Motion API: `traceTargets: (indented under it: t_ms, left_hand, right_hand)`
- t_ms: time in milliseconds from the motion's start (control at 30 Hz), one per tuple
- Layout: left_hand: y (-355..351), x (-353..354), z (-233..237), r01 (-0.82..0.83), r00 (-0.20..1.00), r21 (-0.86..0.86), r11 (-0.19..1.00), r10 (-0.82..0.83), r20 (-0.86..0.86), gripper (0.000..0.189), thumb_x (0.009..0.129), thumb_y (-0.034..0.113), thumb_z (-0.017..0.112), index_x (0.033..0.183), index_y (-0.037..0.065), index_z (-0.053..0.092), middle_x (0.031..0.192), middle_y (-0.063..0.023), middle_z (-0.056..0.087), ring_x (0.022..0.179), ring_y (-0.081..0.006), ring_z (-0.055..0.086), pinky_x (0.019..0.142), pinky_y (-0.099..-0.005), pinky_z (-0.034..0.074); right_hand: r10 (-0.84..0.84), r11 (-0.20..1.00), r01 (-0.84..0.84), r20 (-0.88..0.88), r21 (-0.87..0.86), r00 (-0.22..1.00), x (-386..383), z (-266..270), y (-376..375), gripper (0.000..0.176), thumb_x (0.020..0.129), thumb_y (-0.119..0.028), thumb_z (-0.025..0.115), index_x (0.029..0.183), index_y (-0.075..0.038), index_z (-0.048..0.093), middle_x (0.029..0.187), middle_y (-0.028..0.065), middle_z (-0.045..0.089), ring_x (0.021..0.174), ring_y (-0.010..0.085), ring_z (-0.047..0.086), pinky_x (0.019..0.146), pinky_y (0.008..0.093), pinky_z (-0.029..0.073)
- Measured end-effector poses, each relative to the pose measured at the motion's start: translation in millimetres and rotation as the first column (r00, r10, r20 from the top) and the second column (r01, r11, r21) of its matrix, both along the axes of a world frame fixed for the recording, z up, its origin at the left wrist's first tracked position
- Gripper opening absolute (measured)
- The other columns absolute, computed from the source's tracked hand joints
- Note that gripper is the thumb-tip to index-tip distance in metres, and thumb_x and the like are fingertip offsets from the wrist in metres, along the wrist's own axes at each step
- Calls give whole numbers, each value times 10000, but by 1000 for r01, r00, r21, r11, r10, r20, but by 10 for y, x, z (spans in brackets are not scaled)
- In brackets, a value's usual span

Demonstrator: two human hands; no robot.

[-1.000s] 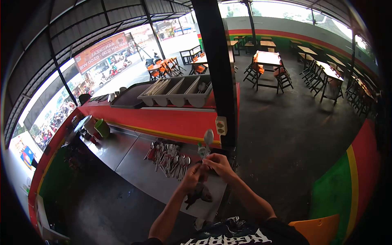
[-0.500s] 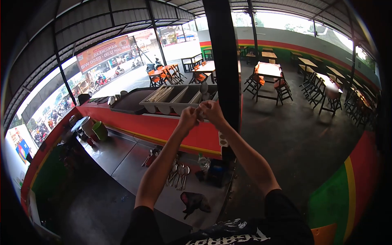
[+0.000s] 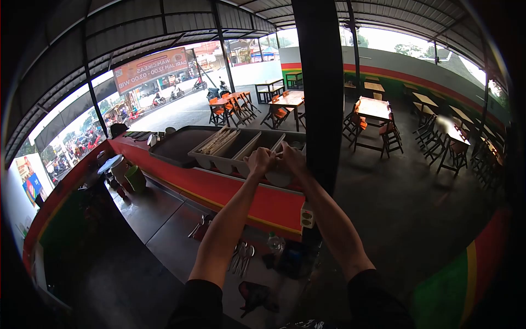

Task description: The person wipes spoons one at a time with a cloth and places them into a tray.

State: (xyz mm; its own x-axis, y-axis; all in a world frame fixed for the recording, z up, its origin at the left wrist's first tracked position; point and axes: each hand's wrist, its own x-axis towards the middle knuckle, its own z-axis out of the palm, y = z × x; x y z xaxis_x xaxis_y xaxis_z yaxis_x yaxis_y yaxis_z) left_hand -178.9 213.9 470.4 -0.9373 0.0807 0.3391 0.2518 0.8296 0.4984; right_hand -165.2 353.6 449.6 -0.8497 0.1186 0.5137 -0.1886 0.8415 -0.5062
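The person's left hand (image 3: 260,161) and right hand (image 3: 291,159) meet above the right part of a grey compartment tray (image 3: 204,161), fingers bent; whatever lies between them is hidden, so I cannot tell whether either grips anything. They also cover part of the right compartments, whose contents are hard to make out; pale sticks (image 3: 219,141) show at left. Below, the left forearm hides part of the spoons (image 3: 241,257) on the metal tabletop (image 3: 175,241), and a dark cloth (image 3: 256,298) near the person fades into shadow. The far-left banner (image 3: 150,70) reads, reversed, "DARI JAM 12.00 - 03.00 WIB". The tray sits along a red ledge (image 3: 175,178), its right end close to a black post (image 3: 323,98); right of that, floor (image 3: 372,219) stretches towards far dining tables (image 3: 375,108).
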Motion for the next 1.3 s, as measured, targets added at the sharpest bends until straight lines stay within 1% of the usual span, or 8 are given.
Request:
traceTargets:
  t_ms: [100, 133, 367, 667, 933, 1100, 1233, 1300]
  left_hand:
    - [62, -64, -31, -1, 1000, -53, 999, 0, -19, 307, 845, 460, 651, 943, 202, 786, 944, -100, 745, 958, -292, 693, 987, -496, 381]
    - [71, -80, -71, 4, 994, -1, 1000, -4, -106, 337, 791, 483, 663, 783, 165, 775, 808, -116, 734, 875, -311, 703, 949, -494, 429]
    - [67, -44, -104, 73, 981, 26, 997, -67, -184, 371, 809, 481, 639, 735, 139, 763, 634, -103, 676, 687, -312, 688, 810, -447, 471]
    - [31, -76, -174, 118, 957, 50, 992, -100, -273, 397, 867, 477, 602, 861, 115, 764, 764, -150, 706, 806, -339, 688, 874, -451, 434]
    - [-388, 576, -371, 473, 747, 220, 853, -256, -613, 201, 930, 174, 640, 1078, 41, 669, 959, -143, 694, 913, -257, 673, 823, -353, 498]
    - [-952, 1346, -1284, 358, 904, 416, 836, -198, -379, 127, 901, 101, 611, 989, 19, 652, 858, -143, 690, 804, -298, 682, 726, -364, 512]
    - [-1707, 1491, -2891, 117, 951, 445, 888, -230, 208, 177, 867, 182, 630, 969, 39, 652, 819, -187, 678, 782, -367, 681, 668, -417, 512]
    - [-1967, 1759, -3221, 74, 970, 281, 957, -135, 202, 196, 855, 226, 639, 956, 59, 668, 840, -195, 682, 798, -390, 675, 690, -448, 516]
  right_hand:
    - [55, 992, -67, 114, 103, 992, 97, 143, 29, 347, 809, -253, 682, 1150, -190, 702, 1079, 147, 711, 1028, 342, 673, 880, 444, 533]
    - [59, 992, -70, 98, 105, 993, 62, 144, 42, 303, 805, -243, 681, 1102, -195, 720, 1069, 140, 714, 1024, 337, 675, 882, 441, 533]
    - [86, 994, -87, 20, 66, 996, 45, 101, 29, 222, 776, -207, 681, 983, -174, 757, 999, 131, 725, 985, 320, 688, 871, 428, 538]
    - [52, 999, -52, -41, 9, 998, 42, 147, 27, 208, 763, -255, 680, 921, -138, 749, 965, 133, 725, 955, 319, 696, 834, 433, 546]
    - [18, 1000, -20, -111, -17, 994, -35, 81, 12, 175, 785, -242, 656, 875, -119, 743, 919, 115, 731, 899, 301, 709, 810, 419, 556]
    - [92, 985, -119, -203, -125, 975, -49, 64, 15, 177, 826, -254, 650, 895, -120, 744, 896, 103, 736, 886, 291, 712, 795, 405, 559]
    - [229, 951, -279, -307, -132, 924, -44, 71, 12, 224, 879, -265, 661, 936, -61, 731, 857, 120, 732, 800, 262, 719, 736, 358, 551]
    - [324, 913, -368, -237, -174, 916, -157, 40, 63, 224, 894, -250, 664, 968, -49, 729, 826, 104, 729, 730, 195, 707, 698, 324, 538]
